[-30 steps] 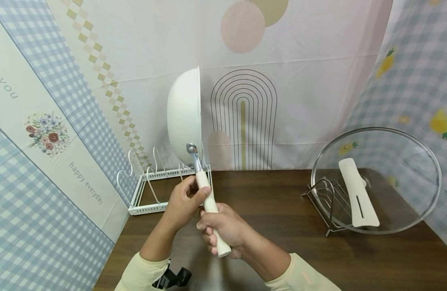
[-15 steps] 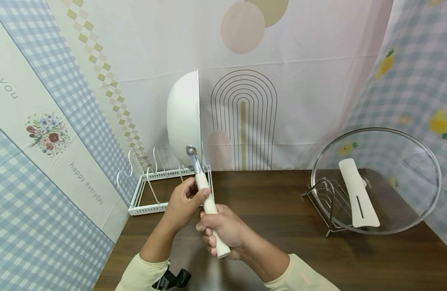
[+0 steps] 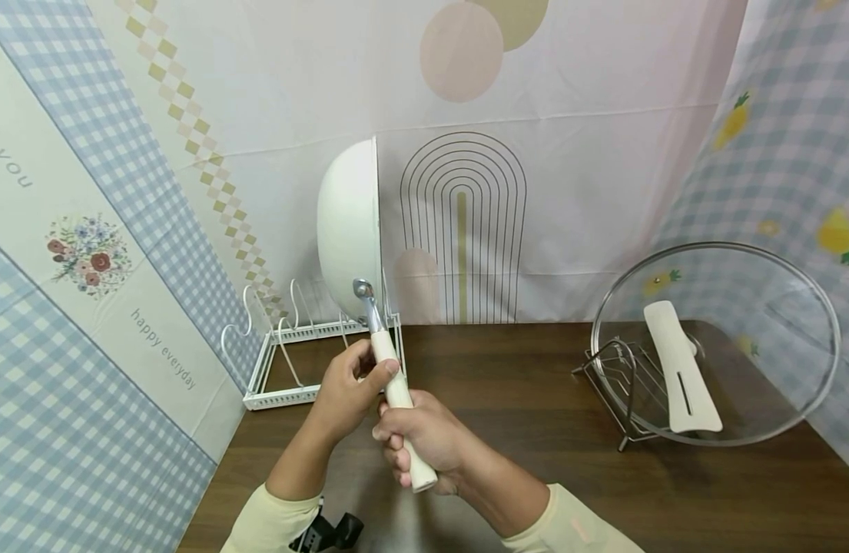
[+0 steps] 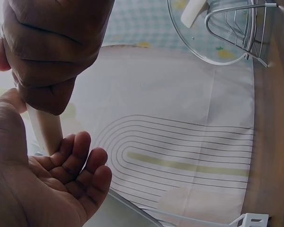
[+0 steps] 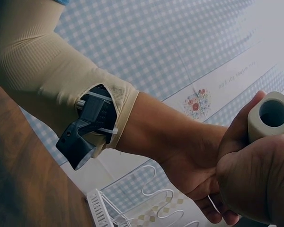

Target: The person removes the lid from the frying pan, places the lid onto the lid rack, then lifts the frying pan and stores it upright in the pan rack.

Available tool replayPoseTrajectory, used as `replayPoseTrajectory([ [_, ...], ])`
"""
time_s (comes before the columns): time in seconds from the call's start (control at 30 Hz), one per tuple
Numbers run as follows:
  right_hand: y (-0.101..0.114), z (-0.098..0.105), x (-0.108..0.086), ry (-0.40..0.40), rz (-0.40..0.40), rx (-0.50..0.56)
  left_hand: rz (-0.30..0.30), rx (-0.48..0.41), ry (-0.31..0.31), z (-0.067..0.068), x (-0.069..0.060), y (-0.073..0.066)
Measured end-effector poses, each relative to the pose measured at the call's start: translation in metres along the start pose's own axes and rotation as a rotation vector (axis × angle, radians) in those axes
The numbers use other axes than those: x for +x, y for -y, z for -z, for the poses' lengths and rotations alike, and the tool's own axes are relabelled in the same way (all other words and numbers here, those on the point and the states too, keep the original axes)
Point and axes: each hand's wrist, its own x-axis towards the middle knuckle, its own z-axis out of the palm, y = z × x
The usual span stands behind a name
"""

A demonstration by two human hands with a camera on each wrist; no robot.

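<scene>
A white wok (image 3: 348,223) stands on its side at the right end of a white wire rack (image 3: 286,395), its open side facing right. Its cream handle (image 3: 399,392), with a metal neck, slants down toward me. My left hand (image 3: 348,384) holds the handle's upper part between thumb and fingers; in the left wrist view its other fingers (image 4: 87,165) are loosely bent. Lower down, my right hand (image 3: 427,430) grips the handle with curled fingers. The handle's hollow end (image 5: 273,112) shows in the right wrist view. Whether the wok's bottom edge touches the rack is hidden.
On the right, a glass lid (image 3: 763,346) with a cream grip leans in a small metal stand (image 3: 628,392) on the brown wooden table (image 3: 514,384). Patterned cloth (image 3: 569,192) hangs behind and at both sides. The left sleeve carries a black wrist camera (image 5: 90,123).
The wok has sunk slightly toward the rack, its top edge now a little lower. Both hands keep their places on the handle.
</scene>
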Motion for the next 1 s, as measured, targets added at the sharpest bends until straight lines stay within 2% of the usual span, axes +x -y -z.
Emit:
replayPoseTrajectory([
  [0.47,-0.0023,0.0032,0.0,0.005,-0.005,0.015,0.02,-0.023,0.006,-0.0021,-0.0011,0.0044],
  [1.0,-0.0082,0.0083,0.0015,-0.016,-0.024,-0.002,0.038,0.002,0.011,-0.0036,-0.0036,0.0084],
])
